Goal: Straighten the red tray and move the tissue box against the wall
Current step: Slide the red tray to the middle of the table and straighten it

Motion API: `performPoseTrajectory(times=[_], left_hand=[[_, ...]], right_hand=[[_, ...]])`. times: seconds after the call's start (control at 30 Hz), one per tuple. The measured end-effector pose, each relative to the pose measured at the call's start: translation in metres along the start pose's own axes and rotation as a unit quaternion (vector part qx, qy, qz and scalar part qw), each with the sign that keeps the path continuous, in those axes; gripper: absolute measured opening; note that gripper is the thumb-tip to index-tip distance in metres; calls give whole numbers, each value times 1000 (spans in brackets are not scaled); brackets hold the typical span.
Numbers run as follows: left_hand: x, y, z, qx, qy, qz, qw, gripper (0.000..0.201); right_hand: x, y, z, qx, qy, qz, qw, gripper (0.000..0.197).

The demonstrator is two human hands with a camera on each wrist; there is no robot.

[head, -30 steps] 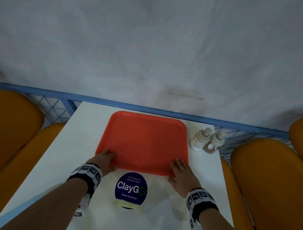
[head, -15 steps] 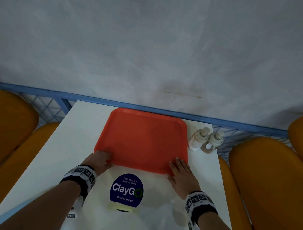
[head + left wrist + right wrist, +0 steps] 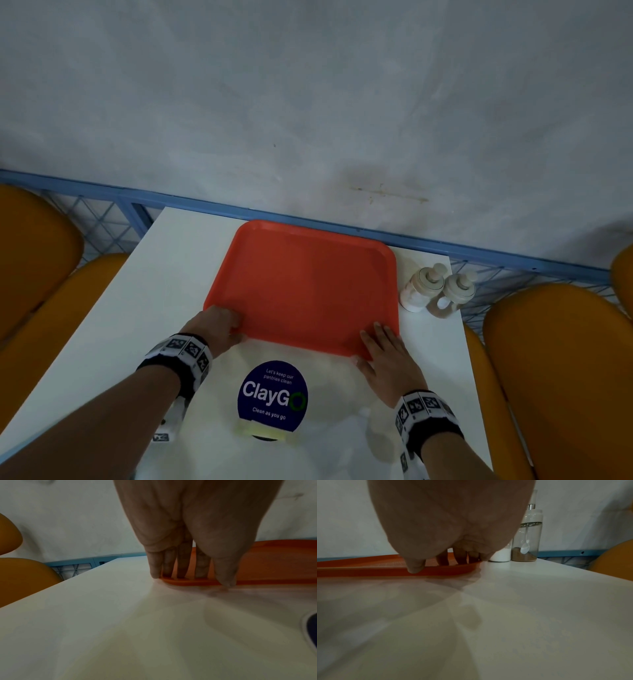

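The red tray [image 3: 308, 287] lies flat on the white table [image 3: 164, 274], its far edge close to the blue rail [image 3: 479, 251] at the wall. My left hand [image 3: 219, 323] holds the tray's near-left corner, fingers curled over the rim and thumb against its outer edge, as the left wrist view shows [image 3: 197, 580]. My right hand [image 3: 383, 349] lies on the near-right corner with straight fingers on the tray [image 3: 359, 566] and the thumb against the rim [image 3: 436, 565]. No tissue box is in view.
Two condiment bottles [image 3: 419, 289] [image 3: 454, 294] stand just right of the tray. A round blue ClayGo sign [image 3: 272, 395] stands on the table between my wrists. Orange chairs flank the table on the left [image 3: 41, 294] and right [image 3: 561, 377].
Both hands have slid the tray slightly away from me toward the wall, opening a small gap to the ClayGo sign. The bottles have not moved.
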State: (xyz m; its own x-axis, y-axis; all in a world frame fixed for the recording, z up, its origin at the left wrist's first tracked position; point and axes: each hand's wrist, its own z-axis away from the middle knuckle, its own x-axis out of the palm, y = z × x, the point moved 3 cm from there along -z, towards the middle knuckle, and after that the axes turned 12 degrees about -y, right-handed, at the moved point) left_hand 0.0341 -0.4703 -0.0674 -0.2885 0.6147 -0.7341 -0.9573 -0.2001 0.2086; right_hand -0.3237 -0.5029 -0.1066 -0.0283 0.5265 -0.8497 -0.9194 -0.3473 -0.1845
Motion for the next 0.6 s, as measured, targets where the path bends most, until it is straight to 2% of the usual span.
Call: performPoseTrajectory(times=[0.17, 0.3, 0.37, 0.47, 0.6], left_hand=[[2, 2, 2, -3, 0, 0, 1000, 32], [-3, 1, 8, 13, -17, 21, 1000, 37], [-10, -2, 17, 20, -4, 33, 999, 39], [-22, -12, 41, 21, 42, 45, 998, 35], [-30, -37, 91, 28, 70, 40, 996, 35]], right_hand=[[-1, 1, 0, 2, -1, 0, 1000, 99], [-6, 1, 1, 3, -14, -9, 1000, 108], [-11, -1, 3, -2, -12, -27, 1000, 98], [-17, -12, 12, -22, 2, -56, 998, 66], [-22, -51, 42, -60, 50, -116, 990, 51]])
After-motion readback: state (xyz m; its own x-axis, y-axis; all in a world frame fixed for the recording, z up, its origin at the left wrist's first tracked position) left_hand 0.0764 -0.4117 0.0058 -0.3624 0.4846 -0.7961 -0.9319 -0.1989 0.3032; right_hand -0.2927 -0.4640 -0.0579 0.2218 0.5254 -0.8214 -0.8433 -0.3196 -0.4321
